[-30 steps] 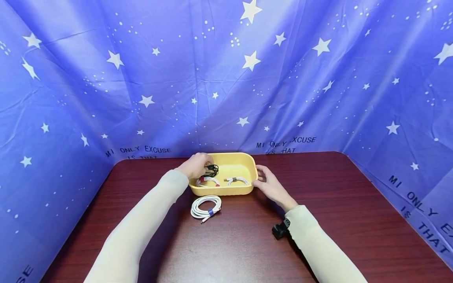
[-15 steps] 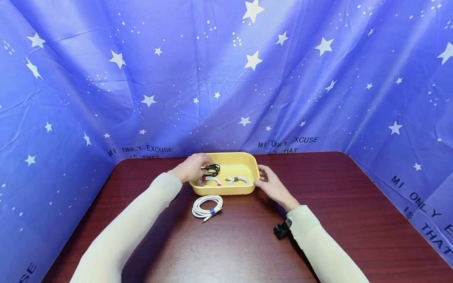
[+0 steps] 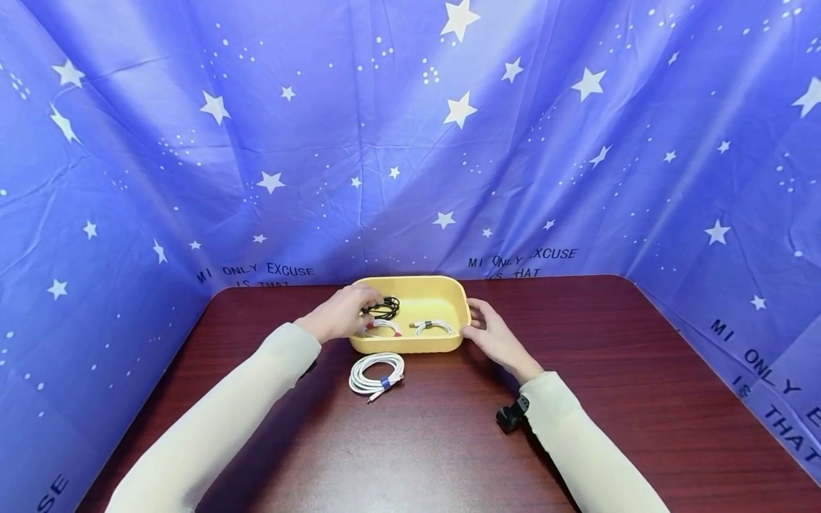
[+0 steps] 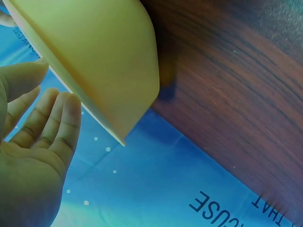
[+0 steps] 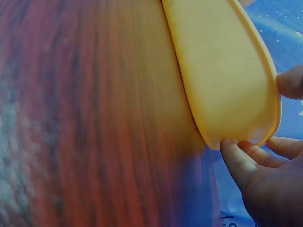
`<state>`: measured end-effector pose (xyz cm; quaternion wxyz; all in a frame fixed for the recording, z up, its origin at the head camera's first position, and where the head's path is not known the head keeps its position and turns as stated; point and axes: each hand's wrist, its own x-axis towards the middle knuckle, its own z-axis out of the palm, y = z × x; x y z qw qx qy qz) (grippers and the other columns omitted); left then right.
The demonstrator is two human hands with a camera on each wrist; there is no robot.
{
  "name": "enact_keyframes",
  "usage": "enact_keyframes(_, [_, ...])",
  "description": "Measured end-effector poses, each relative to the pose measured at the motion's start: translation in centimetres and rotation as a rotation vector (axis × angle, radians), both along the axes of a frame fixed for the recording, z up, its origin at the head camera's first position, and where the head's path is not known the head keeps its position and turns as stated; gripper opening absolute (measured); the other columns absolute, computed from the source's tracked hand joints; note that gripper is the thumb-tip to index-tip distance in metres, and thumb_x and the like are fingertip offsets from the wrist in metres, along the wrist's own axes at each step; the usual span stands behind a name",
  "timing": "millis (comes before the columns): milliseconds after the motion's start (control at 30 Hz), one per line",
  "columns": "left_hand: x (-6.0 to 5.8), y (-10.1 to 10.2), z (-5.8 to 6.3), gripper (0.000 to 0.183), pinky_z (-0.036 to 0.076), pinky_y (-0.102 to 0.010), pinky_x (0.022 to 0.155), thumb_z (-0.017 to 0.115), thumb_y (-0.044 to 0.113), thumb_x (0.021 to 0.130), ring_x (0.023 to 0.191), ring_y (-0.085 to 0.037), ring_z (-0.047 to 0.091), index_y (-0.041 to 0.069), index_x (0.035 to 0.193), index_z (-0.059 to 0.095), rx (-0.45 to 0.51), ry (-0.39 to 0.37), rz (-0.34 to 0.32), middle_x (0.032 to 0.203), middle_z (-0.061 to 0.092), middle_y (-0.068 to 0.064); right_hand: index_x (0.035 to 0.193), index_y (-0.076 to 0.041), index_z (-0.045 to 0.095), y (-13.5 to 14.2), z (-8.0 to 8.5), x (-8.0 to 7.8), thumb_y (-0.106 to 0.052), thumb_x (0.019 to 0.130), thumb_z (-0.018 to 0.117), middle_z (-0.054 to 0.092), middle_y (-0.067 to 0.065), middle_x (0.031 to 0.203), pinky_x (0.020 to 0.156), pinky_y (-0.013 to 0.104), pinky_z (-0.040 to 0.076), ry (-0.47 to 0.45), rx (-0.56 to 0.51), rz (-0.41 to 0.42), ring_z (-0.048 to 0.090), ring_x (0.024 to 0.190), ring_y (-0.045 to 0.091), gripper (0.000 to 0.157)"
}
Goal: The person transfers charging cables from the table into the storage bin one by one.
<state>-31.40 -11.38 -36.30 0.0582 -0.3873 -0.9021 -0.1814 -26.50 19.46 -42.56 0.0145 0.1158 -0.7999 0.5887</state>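
A yellow plastic bin [image 3: 410, 345] sits toward the back of the table. My left hand [image 3: 336, 313] reaches over its left end, beside a coiled black cable [image 3: 388, 308] inside. In the left wrist view that hand's fingers [image 4: 71, 109] are loosely bent at the rim, with nothing seen between thumb and fingers. My right hand [image 3: 497, 338] holds the bin's right end, thumb at the rim and fingertips on the outer wall [image 5: 227, 94]. Also inside lie a coiled white cable with red ties [image 3: 387, 325] and a smaller white cable with a dark tie [image 3: 436, 325].
In front of the bin, a larger white cable coil [image 3: 357, 381] with a blue tie lies on the dark red wooden table [image 3: 436, 442]. Blue star-printed cloth [image 3: 385, 128] rises behind the table and along both sides.
My left hand has drawn back a little to the left and toward me, leaving more of the black cable in sight. My right hand stays at the bin's right end.
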Motion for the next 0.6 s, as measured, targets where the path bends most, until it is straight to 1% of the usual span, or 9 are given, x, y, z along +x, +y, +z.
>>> enact_keyframes(133, [0.7,-0.3,0.1,0.029,0.046,-0.036,0.074,0.073,0.000,0.077,0.084,-0.026,0.057,0.003,0.105,0.066,0.012,0.010,-0.006,0.091,0.059,-0.008,0.140,0.009,0.030,-0.1,0.0,0.0,0.002,0.086,0.060,0.044,0.032,0.135,0.093,0.034,0.045,0.001,-0.007,0.006,0.049,0.120,0.044,0.062])
enact_keyframes(233, [1.3,-0.5,0.1,0.027,0.047,-0.037,0.076,0.074,0.003,0.077,0.085,-0.026,0.059,0.005,0.103,0.066,0.014,0.032,-0.010,0.092,0.059,-0.003,0.141,0.009,0.030,-0.2,-0.1,0.0,0.001,0.086,0.060,0.044,0.032,0.134,0.094,0.036,0.045,0.004,0.001,0.008,0.049,0.120,0.043,0.063])
enact_keyframes(333, [1.8,-0.7,0.0,0.025,0.048,-0.038,0.079,0.072,0.004,0.079,0.087,-0.026,0.060,0.004,0.104,0.066,0.019,0.046,-0.023,0.095,0.061,-0.006,0.141,0.008,0.030,-0.2,0.0,0.0,0.001,0.086,0.060,0.044,0.031,0.135,0.094,0.034,0.045,-0.002,0.004,0.005,0.049,0.120,0.043,0.063])
enact_keyframes(433, [2.2,-0.9,-0.2,0.024,0.049,-0.038,0.080,0.071,0.004,0.081,0.088,-0.024,0.061,0.004,0.105,0.066,0.022,0.051,-0.034,0.098,0.062,-0.009,0.141,0.008,0.029,-0.2,0.2,0.1,0.002,0.087,0.059,0.043,0.032,0.135,0.092,0.029,0.045,-0.010,-0.006,0.010,0.048,0.121,0.044,0.062])
enact_keyframes(500, [2.5,-0.9,-0.3,0.024,0.049,-0.037,0.081,0.071,0.004,0.081,0.088,-0.023,0.061,0.004,0.104,0.067,0.025,0.056,-0.040,0.099,0.063,-0.011,0.141,0.009,0.029,-0.3,0.5,0.3,0.004,0.087,0.059,0.043,0.033,0.135,0.090,0.027,0.046,-0.019,-0.020,0.017,0.047,0.121,0.045,0.062])
enact_keyframes(600, [2.9,-0.9,-0.4,0.023,0.049,-0.037,0.081,0.073,0.006,0.080,0.087,-0.021,0.060,0.005,0.103,0.067,0.028,0.074,-0.042,0.098,0.063,-0.009,0.141,0.011,0.028,-0.5,1.4,0.8,0.006,0.087,0.058,0.041,0.036,0.135,0.088,0.026,0.046,-0.026,-0.024,0.026,0.046,0.121,0.048,0.062])
